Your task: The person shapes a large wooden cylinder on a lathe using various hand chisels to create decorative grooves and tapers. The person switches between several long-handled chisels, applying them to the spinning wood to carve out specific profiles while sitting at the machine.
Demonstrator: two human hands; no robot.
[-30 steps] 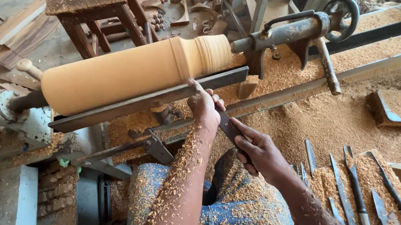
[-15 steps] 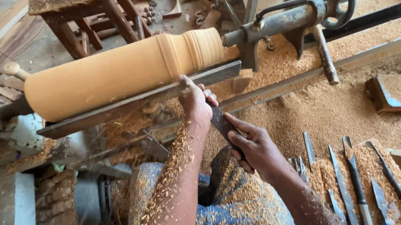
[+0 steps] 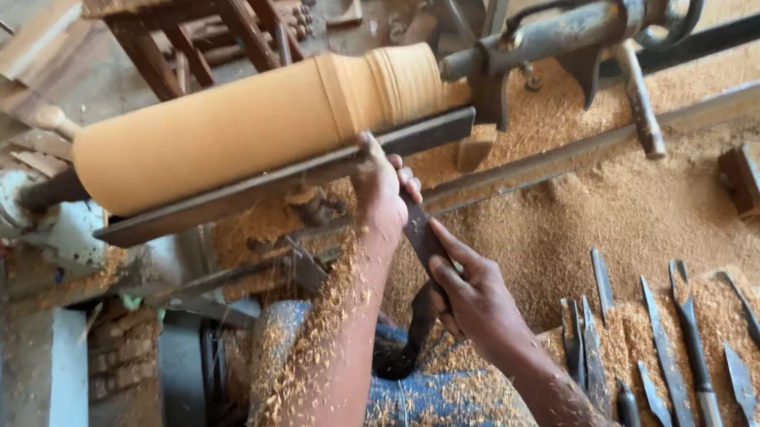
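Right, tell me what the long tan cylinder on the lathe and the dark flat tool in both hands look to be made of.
Long tan cylinder: apparently bare wood, matte, with turned ridges near one end and sawdust heaped about. Dark flat tool: blade seems dull, unpolished metal; its dark handle's material is unclear. The left hand and right hand grip it.

I slid my left hand leftward along the flat steel tool rest, carrying the long dark turning chisel nearer the pale round wooden workpiece's ridged end. My right hand followed.
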